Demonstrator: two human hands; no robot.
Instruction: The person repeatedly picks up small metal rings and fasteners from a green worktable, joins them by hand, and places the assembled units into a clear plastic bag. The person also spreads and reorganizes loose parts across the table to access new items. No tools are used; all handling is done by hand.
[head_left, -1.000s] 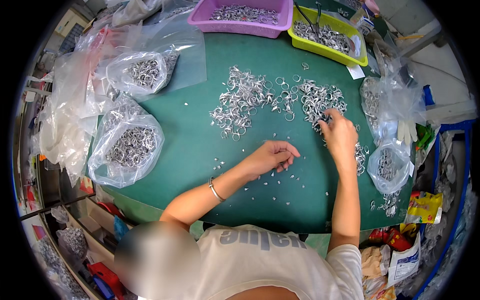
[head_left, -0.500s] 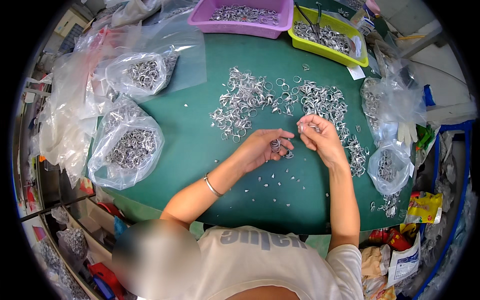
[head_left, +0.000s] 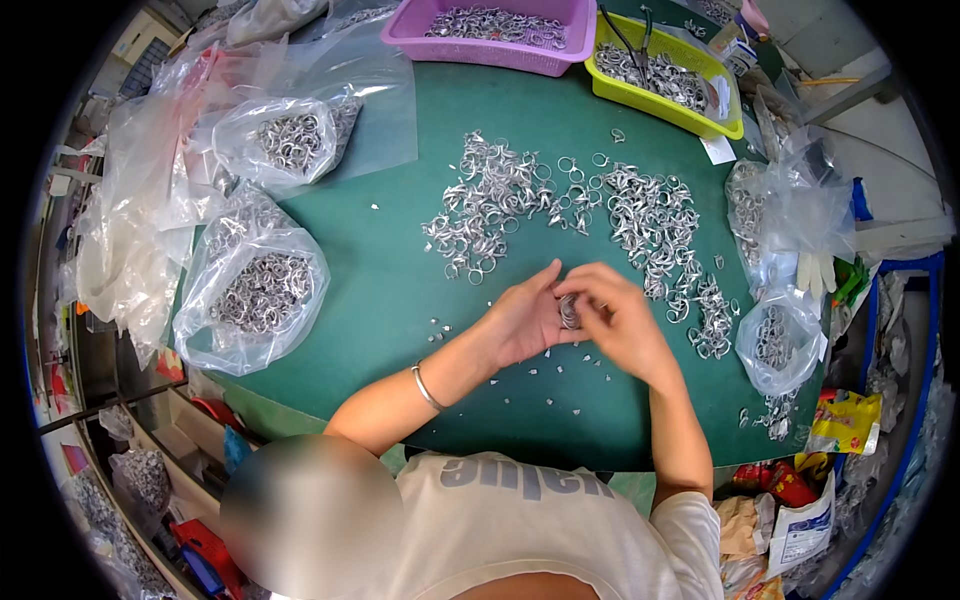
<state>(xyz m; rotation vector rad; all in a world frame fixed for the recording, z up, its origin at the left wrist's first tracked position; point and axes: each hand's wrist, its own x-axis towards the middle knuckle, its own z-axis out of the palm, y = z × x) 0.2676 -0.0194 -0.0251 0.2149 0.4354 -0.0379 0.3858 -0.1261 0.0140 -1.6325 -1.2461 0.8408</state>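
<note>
Over the middle of the green table my two hands meet. My left hand (head_left: 528, 318) is turned palm up and holds several silver-coloured metal rings (head_left: 569, 312), stacked close together by its fingers. From the right, my right hand (head_left: 622, 322) bends over these rings with thumb and fingers closed on them; its fingertips are partly hidden. Two loose piles of similar rings lie beyond the hands, a left pile (head_left: 490, 205) and a right pile (head_left: 650, 225). Tiny metal pieces (head_left: 533, 371) are scattered nearer me, and a few others (head_left: 440, 328) lie beside my left wrist.
A purple basket (head_left: 490, 52) and a yellow-green basket (head_left: 660, 107), both with rings, stand at the far edge; pliers (head_left: 637, 50) rest in the latter. Open plastic bags of rings lie left (head_left: 310, 335) and right (head_left: 757, 370). A smaller ring cluster (head_left: 712, 325) is right of my hands.
My right hand has moved left and down onto the rings in my left hand, which has turned further palm up. More tiny pieces now lie beside my left wrist.
</note>
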